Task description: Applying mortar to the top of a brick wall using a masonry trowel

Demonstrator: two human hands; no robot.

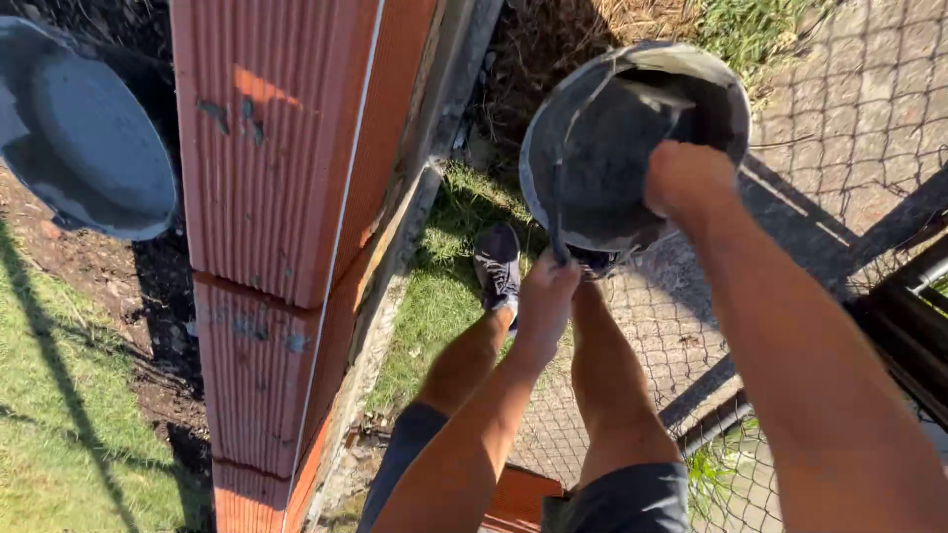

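Bucket (pixel 632 148): grey, round, crusted inside and out with dried mortar, rim dented. Held in the air at the person's front, over grass and paving, just right of the brick wall (pixel 286 197).

Left hand (pixel 546 296) below the bucket, fingers closed on its thin wire handle (pixel 559 212), which runs down across the near side. Right hand (pixel 686 178) reaches into the mouth; fingers hidden inside, so cannot tell whether they are clenched or spread, though the hand looks balled.

Edges and room: wall of ribbed orange blocks runs bottom to top along the left, a white string line (pixel 341 227) along its edge, mortar smears on the faces. A narrow strip of grass lies between wall base and bucket. Wire mesh fence (pixel 839 118) and a dark rail close off the right side. Legs and one dark shoe (pixel 497 266) stand directly under the bucket. Most free room lies toward the top of the view.

Bucket tipped, mouth facing up and toward the camera; its axis leans away toward the upper right.

Second grey tub (pixel 84 138) sits beyond the wall, upper left, on dirt.
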